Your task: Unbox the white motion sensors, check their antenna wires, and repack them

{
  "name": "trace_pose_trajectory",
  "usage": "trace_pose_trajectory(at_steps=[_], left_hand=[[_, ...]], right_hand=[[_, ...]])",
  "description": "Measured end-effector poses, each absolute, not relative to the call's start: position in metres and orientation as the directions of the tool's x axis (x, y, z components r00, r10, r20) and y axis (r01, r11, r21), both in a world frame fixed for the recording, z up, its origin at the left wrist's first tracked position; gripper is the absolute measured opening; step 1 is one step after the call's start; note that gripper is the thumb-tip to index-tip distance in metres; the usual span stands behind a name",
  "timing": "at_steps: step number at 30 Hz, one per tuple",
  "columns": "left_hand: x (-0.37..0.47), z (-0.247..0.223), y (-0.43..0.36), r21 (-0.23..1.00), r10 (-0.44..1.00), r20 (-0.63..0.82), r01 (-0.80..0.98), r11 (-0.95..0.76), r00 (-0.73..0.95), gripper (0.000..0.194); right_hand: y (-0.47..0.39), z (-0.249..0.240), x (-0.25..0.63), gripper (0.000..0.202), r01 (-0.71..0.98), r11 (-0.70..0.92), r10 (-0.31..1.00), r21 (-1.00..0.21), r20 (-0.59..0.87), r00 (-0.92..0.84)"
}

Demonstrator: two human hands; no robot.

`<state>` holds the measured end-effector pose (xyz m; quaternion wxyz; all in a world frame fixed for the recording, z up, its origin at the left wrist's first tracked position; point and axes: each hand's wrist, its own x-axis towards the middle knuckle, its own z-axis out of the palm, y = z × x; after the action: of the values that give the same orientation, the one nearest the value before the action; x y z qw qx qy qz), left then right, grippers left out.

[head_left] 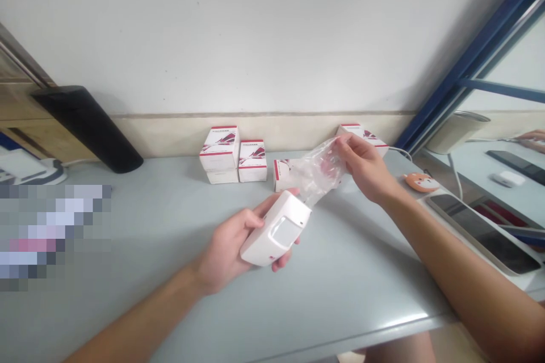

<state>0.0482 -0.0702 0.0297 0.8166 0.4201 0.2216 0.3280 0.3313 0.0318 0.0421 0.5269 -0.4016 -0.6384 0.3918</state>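
Observation:
My left hand (230,247) is wrapped round a white motion sensor (276,232), a rounded plastic housing with a pale square window on its face. Its lower fingers curl out beneath the housing. To the right and higher up, my right hand (361,161) pinches a clear plastic bag (321,173) by its top corner. The crumpled bag hangs down to the left, its lower end close to the upper end of the sensor; I cannot tell whether they touch. Behind the bag lies a small white and red box (281,173), partly covered by it.
White and red boxes (219,147) stand against the wall, with another box (370,137) behind my right hand. A black cylinder (91,127) leans at the left. On the right are a phone (483,232), an orange round item (421,182) and a mirror-like panel (511,153).

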Motion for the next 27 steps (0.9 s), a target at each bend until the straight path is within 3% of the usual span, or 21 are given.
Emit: trace_pose_trajectory(at_steps=[8, 18, 27], left_hand=[[0.047, 0.028, -0.071, 0.821, 0.696, -0.108, -0.331, 0.465, 0.71, 0.082], [0.047, 0.03, -0.07, 0.819, 0.723, -0.039, -0.392, 0.419, 0.69, 0.077], [0.049, 0.032, -0.072, 0.815, 0.732, -0.06, -0.39, 0.428, 0.678, 0.072]], right_hand=[[0.026, 0.043, 0.324, 0.038, 0.073, 0.363, 0.927, -0.929, 0.352, -0.132], [0.023, 0.045, 0.322, 0.039, 0.205, 0.387, 0.922, -0.899, 0.373, -0.101], [0.023, 0.053, 0.329, 0.043, 0.225, 0.443, 0.896, -0.868, 0.439, -0.072]])
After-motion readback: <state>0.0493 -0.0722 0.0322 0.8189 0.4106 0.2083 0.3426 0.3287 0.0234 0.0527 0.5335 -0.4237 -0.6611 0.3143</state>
